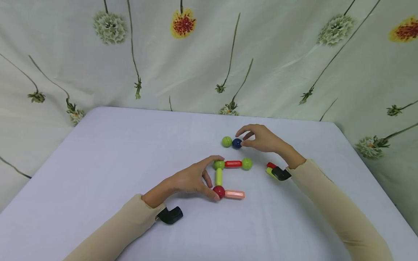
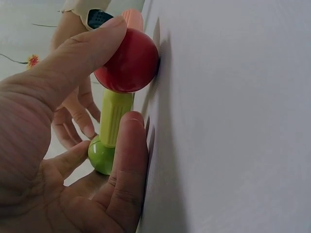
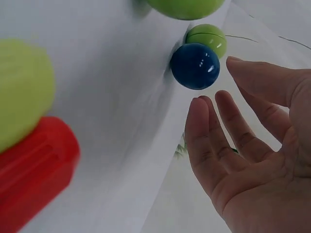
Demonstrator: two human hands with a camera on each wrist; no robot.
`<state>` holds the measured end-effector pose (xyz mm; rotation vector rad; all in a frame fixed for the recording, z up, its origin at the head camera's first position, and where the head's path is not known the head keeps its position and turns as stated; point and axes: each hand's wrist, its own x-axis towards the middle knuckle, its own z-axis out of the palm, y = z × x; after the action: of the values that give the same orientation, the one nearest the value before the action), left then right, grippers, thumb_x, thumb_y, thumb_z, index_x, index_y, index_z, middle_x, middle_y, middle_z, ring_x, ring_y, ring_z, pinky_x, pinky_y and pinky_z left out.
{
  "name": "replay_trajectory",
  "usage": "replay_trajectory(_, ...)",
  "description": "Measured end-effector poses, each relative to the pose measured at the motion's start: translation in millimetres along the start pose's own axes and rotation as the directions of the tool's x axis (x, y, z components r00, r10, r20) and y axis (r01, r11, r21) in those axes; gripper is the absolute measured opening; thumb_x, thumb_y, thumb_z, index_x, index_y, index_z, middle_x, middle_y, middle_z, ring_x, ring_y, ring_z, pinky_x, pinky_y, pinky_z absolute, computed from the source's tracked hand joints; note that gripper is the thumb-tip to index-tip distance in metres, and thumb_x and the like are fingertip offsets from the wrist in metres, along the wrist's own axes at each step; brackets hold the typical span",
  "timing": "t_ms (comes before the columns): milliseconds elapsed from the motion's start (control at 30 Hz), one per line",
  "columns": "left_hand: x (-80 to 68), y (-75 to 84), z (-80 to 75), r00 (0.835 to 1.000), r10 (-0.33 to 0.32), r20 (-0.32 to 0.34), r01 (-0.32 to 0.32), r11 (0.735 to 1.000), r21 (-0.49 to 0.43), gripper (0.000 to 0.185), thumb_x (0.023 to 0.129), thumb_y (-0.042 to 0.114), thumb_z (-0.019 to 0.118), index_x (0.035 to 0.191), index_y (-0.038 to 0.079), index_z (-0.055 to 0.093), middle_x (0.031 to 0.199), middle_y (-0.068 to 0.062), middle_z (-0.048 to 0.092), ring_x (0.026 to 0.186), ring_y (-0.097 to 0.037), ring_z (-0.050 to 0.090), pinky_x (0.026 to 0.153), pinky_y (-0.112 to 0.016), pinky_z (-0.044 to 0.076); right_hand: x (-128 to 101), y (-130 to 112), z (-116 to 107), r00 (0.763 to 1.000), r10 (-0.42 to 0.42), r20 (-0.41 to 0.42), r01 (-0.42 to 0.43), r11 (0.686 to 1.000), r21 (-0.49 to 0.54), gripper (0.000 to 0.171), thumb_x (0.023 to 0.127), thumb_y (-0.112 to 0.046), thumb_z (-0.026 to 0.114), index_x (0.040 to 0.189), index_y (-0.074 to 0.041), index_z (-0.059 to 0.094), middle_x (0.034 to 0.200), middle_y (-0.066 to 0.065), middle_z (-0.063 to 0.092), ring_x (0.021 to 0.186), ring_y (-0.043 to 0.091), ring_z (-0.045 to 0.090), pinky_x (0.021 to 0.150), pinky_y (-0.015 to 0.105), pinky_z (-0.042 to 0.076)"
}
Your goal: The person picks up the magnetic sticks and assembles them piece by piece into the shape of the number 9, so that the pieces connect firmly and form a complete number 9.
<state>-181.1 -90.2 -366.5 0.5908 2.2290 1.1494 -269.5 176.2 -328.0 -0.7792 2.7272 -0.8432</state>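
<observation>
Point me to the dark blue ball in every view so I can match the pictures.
Head: dark blue ball just right of and below centre, beside a green ball.
Left wrist: not visible.
Right wrist: dark blue ball in the upper part, right of centre.
Shared landmark: the right hand, seen in all three views.

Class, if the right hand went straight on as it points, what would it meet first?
Probably the navy-blue ball, just ahead of the right hand; one lime-green ball lies beyond it, though depth is hard to judge.
</observation>
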Motion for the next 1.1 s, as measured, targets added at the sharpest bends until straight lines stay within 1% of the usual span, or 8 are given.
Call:
replay_trajectory(200, 0.1, 1.3, 0.5, 1.0, -0.004, -0.001, 0.004, 1.0, 0.007, 0.101, 0.06, 0.037, 0.088, 0.141, 0.04, 0.028, 0.086, -0.004, 0.065, 0.084, -0.018, 0.06, 0.067, -0.032, 0.044, 3, 5, -1, 0.994, 0.081, 0.075, -0.09, 0.987, 0.132, 0.032, 0.088, -0.009, 0.061, 0.12, -0.012, 0.06, 0.126, 0.008, 0.058, 0.112, 0.026, 0.059, 0.09, 0.042, 0.049)
replay_trajectory(300, -0.1, 1.8, 0.4, 1.0, -0.006, -0.003, 0.006, 1.0, 0.009, 0.101, 0.059, 0.037, 0.088, 0.14, 0.041, 0.028, 0.086, -0.004, 0.065, 0.084, -0.018, 0.06, 0.067, -0.032, 0.044, 4, 6, -1, 0.989, 0.094, 0.111, -0.113, 0.976, 0.187, 0.034, 0.088, -0.008, 0.06, 0.121, -0.011, 0.059, 0.129, 0.008, 0.056, 0.114, 0.028, 0.057, 0.088, 0.039, 0.051)
replay_trajectory(400, -0.4, 2.2, 0.1, 1.0, -0.003, -0.004, 0.003, 1.0, 0.005, 0.101, 0.06, 0.037, 0.088, 0.141, 0.04, 0.028, 0.086, -0.005, 0.065, 0.083, -0.018, 0.06, 0.067, -0.032, 0.044, 6, 7, -1, 0.987, 0.094, 0.13, -0.12, 0.97, 0.212, 0.034, 0.088, -0.008, 0.062, 0.122, -0.01, 0.058, 0.131, 0.008, 0.054, 0.116, 0.029, 0.056, 0.086, 0.038, 0.052)
replay_trajectory(500, -0.8, 2.6, -0.2, 1.0, 0.002, -0.004, -0.002, 1.0, 0.001, 0.101, 0.06, 0.036, 0.088, 0.141, 0.04, 0.028, 0.086, -0.005, 0.064, 0.082, -0.019, 0.06, 0.066, -0.032, 0.044, 8, 7, 0, 0.985, 0.105, 0.136, -0.132, 0.968, 0.212, 0.034, 0.087, -0.01, 0.064, 0.121, -0.011, 0.059, 0.131, 0.008, 0.054, 0.115, 0.028, 0.056, 0.085, 0.037, 0.053)
replay_trajectory(633, -1.0, 2.8, -0.4, 1.0, 0.003, -0.004, -0.003, 1.0, -0.002, 0.101, 0.06, 0.036, 0.088, 0.141, 0.039, 0.028, 0.086, -0.005, 0.064, 0.083, -0.019, 0.06, 0.066, -0.032, 0.044, 10, 7, 1, 0.983, 0.123, 0.137, -0.147, 0.972, 0.181, 0.033, 0.087, -0.013, 0.065, 0.119, -0.011, 0.058, 0.129, 0.009, 0.055, 0.115, 0.028, 0.056, 0.083, 0.035, 0.053)
replay_trajectory(867, -0.9, 1.5, -0.2, 1.0, 0.003, -0.002, -0.003, 1.0, -0.009, 0.1, 0.061, 0.035, 0.088, 0.141, 0.039, 0.028, 0.086, -0.005, 0.065, 0.085, -0.018, 0.06, 0.068, -0.032, 0.045, 10, 7, 5, 0.979, 0.143, 0.144, -0.164, 0.975, 0.149, 0.032, 0.088, -0.015, 0.064, 0.12, -0.011, 0.056, 0.127, 0.01, 0.055, 0.115, 0.028, 0.057, 0.084, 0.035, 0.053)
replay_trajectory(1000, -1.0, 0.5, 0.3, 1.0, 0.003, 0.0, -0.003, 1.0, -0.013, 0.101, 0.06, 0.035, 0.088, 0.141, 0.039, 0.028, 0.086, -0.005, 0.065, 0.084, -0.018, 0.06, 0.068, -0.032, 0.044, 8, 10, 7, 0.984, 0.101, 0.144, -0.123, 0.981, 0.148, 0.032, 0.09, -0.014, 0.062, 0.121, -0.01, 0.056, 0.126, 0.013, 0.055, 0.109, 0.029, 0.06, 0.083, 0.035, 0.053)
replay_trajectory(1100, -1.0, 0.0, 0.8, 1.0, -0.001, 0.0, 0.001, 1.0, -0.014, 0.101, 0.06, 0.035, 0.088, 0.141, 0.039, 0.028, 0.085, -0.005, 0.065, 0.084, -0.018, 0.06, 0.068, -0.032, 0.044, 7, 12, 7, 0.989, 0.058, 0.134, -0.076, 0.988, 0.135, 0.032, 0.09, -0.012, 0.061, 0.122, -0.008, 0.056, 0.126, 0.015, 0.056, 0.109, 0.029, 0.06, 0.088, 0.038, 0.052)
